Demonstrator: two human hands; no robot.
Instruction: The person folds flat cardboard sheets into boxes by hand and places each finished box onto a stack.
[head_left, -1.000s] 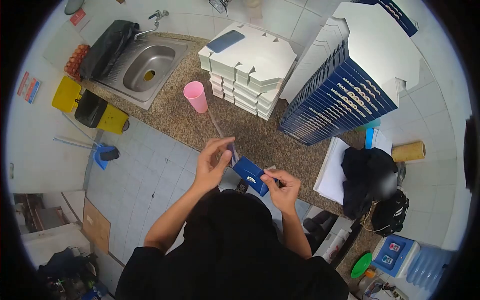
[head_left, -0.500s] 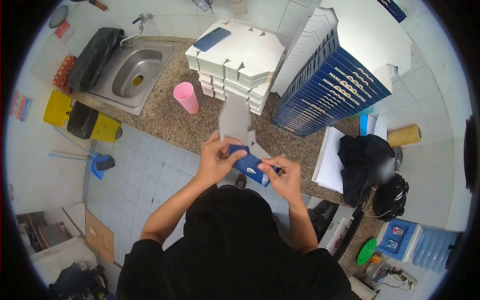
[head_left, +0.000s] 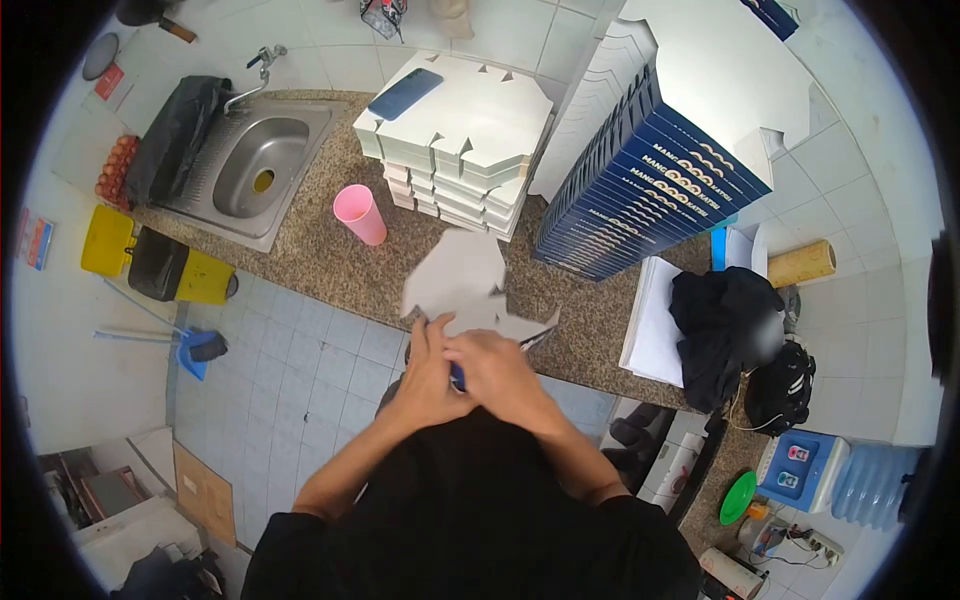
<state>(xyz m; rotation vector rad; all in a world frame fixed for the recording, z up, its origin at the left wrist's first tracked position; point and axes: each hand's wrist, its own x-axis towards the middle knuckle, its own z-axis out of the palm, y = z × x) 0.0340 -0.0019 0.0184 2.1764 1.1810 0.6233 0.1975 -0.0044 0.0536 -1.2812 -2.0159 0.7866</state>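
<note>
A partly folded cardboard box blank, white inside and dark blue outside, lies over the counter's front edge, its white face up. Folded flaps with notched corners stand at its right end. My left hand is closed on the near side of the blank, fingers on the card. Close against it, my right hand bends over the same edge with its fingers pressed down. A little dark blue card shows between the hands; the rest of that side is hidden beneath them.
Behind the blank rise a stack of white card blanks with a phone on top and a tall stack of blue printed blanks. A pink cup stands left, near the sink. White sheets and black cloth lie right.
My hands have come together, the right one moving left and down. The blank's blue face has turned out of sight, and its white face now spreads over the counter edge.
</note>
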